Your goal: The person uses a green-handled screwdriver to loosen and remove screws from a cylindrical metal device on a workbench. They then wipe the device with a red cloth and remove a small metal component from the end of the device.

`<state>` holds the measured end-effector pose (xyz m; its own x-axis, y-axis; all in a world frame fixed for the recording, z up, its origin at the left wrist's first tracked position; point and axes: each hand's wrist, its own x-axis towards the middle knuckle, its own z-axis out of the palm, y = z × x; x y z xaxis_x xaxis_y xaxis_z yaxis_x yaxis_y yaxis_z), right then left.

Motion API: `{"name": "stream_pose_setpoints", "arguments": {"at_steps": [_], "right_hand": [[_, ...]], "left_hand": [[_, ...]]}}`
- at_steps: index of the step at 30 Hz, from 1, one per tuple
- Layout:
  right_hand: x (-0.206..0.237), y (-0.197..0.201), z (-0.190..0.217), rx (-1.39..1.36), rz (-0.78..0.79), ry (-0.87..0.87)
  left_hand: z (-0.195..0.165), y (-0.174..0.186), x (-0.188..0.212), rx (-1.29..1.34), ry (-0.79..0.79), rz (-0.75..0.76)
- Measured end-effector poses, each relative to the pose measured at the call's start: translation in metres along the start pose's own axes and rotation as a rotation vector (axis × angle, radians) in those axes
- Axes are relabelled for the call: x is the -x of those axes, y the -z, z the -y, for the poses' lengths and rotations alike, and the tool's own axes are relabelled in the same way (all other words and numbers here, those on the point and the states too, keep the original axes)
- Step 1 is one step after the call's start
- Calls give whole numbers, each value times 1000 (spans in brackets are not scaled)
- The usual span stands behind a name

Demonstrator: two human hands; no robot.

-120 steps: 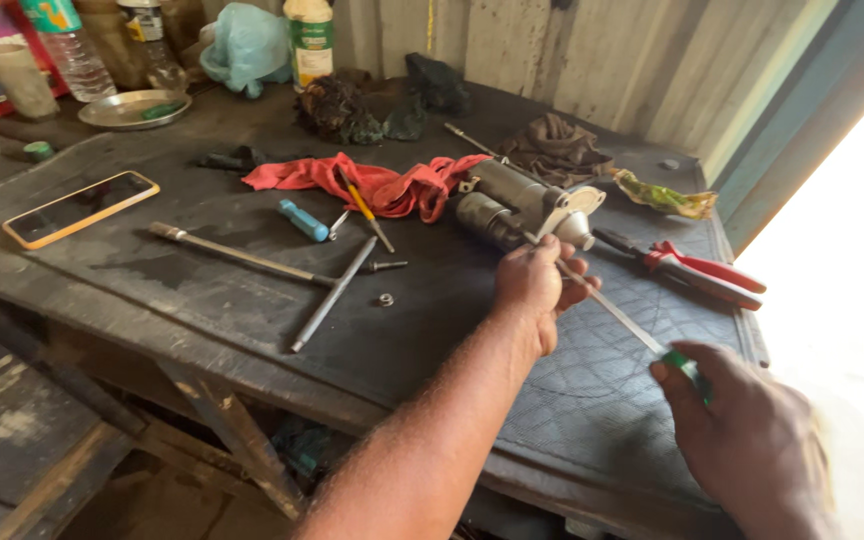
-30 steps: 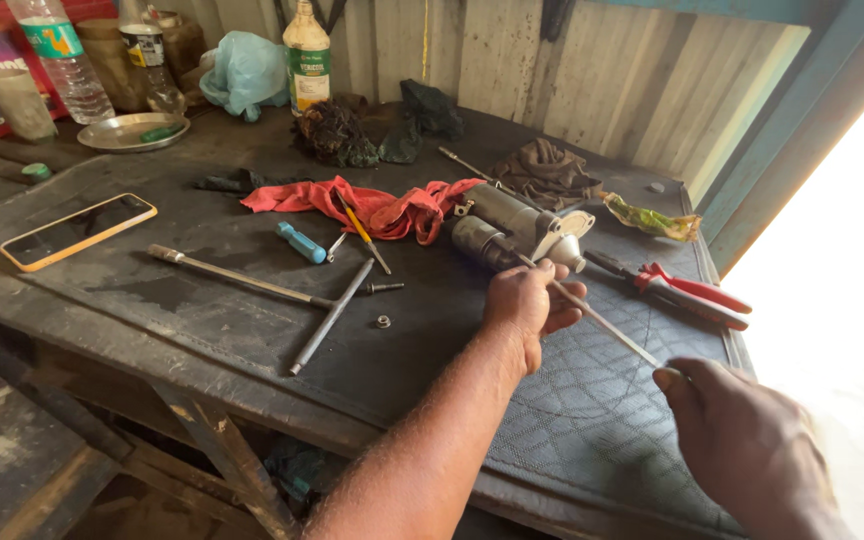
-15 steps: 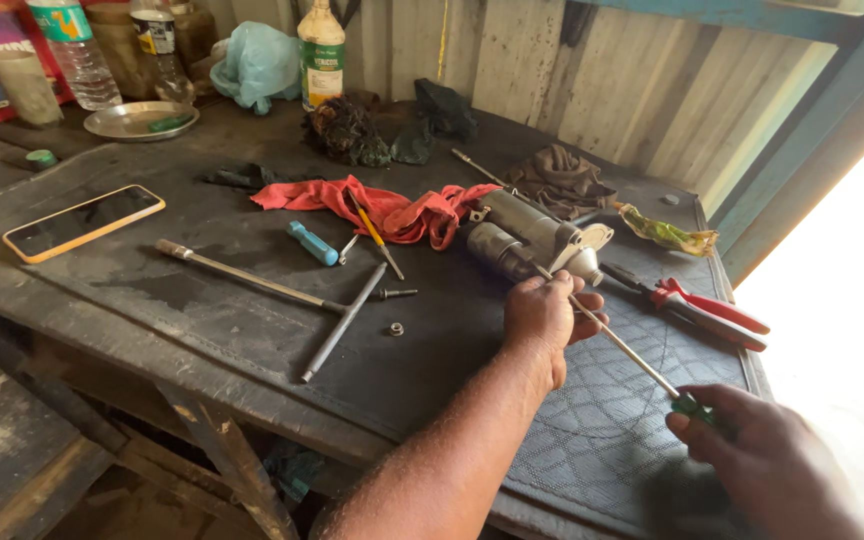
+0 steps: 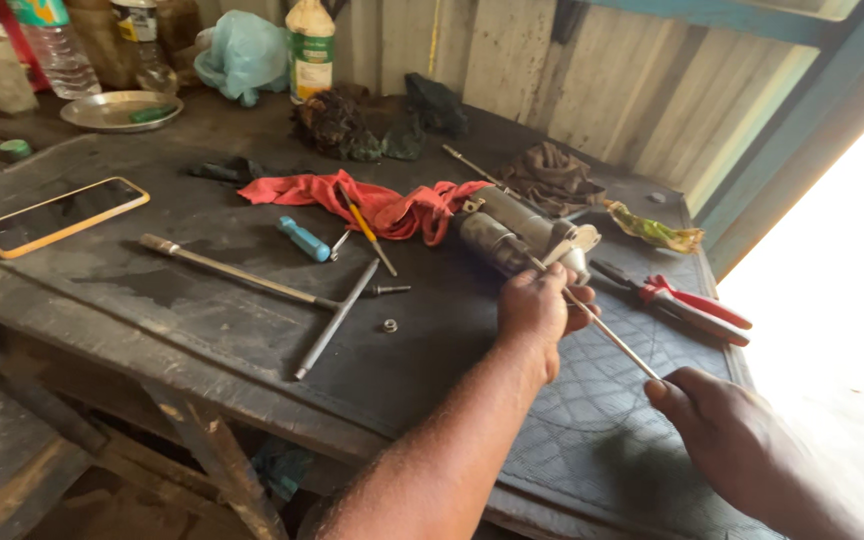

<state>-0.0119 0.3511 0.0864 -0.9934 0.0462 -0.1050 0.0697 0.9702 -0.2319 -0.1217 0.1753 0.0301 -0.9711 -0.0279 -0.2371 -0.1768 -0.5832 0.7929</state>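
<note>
A grey metal motor-like cylinder point(image 4: 512, 228) lies on the dark rubber mat point(image 4: 422, 340) of the workbench, its near end pointing at me. My left hand point(image 4: 540, 305) grips that near end and steadies a long thin screwdriver shaft point(image 4: 607, 332) running into it. My right hand point(image 4: 722, 430) is closed around the screwdriver's handle, which the fingers hide, at the lower right.
A T-handle wrench point(image 4: 272, 290), a small nut point(image 4: 389, 325), a bolt point(image 4: 387, 291), a blue-handled tool point(image 4: 304, 240), a red rag point(image 4: 372, 205), red-handled pliers point(image 4: 682, 305), a phone point(image 4: 62, 215), a metal dish point(image 4: 120, 110) and bottles point(image 4: 310, 50) lie on the bench. A corrugated wall stands behind.
The view has shifted slightly. My right hand has slid a little along the screwdriver, covering its green handle. My left hand stays on the cylinder's end.
</note>
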Motion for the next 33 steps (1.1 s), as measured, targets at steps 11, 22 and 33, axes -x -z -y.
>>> {"name": "stream_pose_setpoints", "arguments": {"at_steps": [11,22,33], "right_hand": [[25,-4,19,235,-213,157],[-5,-2,10,-64,15,183],[-21,39,71,117,-415,605]], "left_hand": [[-2,4,4,46,34,-35],[-3,4,2,29,11,-30],[0,6,1,51,15,-41]]}}
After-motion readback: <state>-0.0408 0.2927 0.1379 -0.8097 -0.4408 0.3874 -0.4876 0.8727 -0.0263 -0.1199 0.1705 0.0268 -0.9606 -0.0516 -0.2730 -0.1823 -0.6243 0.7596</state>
